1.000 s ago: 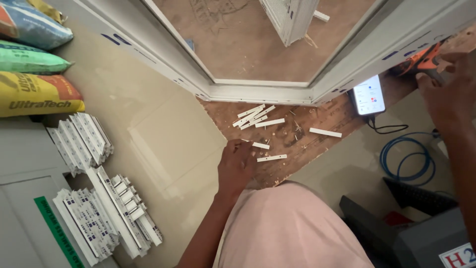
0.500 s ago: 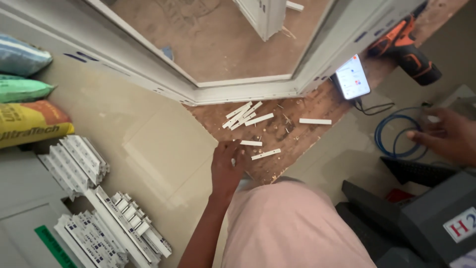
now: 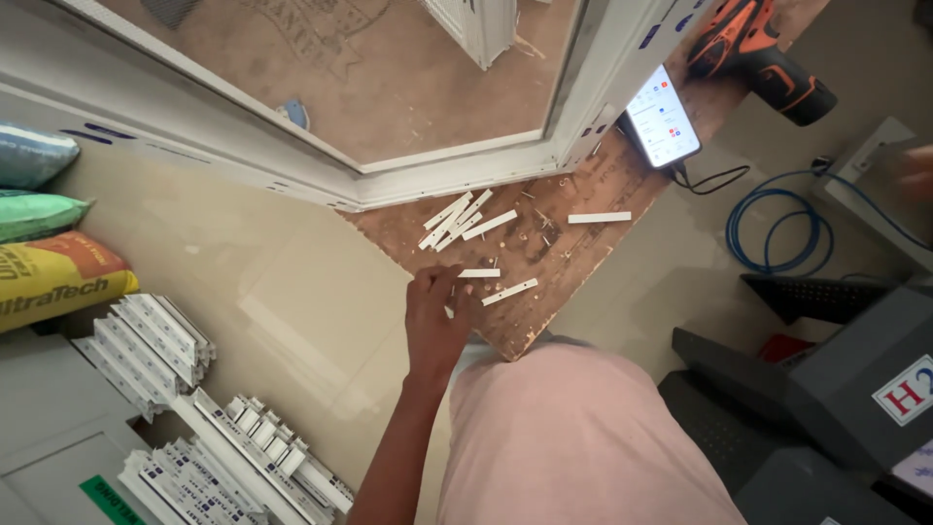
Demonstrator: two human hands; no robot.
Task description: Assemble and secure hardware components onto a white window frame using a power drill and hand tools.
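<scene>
Palm-down, left hand (image 3: 434, 326) on wooden bench (image 3: 583, 209), fingers (image 3: 449, 282) touching white strip (image 3: 479, 273)

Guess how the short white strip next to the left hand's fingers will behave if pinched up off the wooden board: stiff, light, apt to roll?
The white strip looks flat and straight, so probably stiff and unlikely to roll. It is thin and small beside the left hand, so likely very light. Lying flat on the wooden board amid debris, it may slide before lifting.

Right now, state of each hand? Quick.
Left hand: fingers curled over small white strips at the wooden board edge; whether it grips one cannot be told.
Right hand: only a blur at the frame's right edge; state cannot be told.
</scene>
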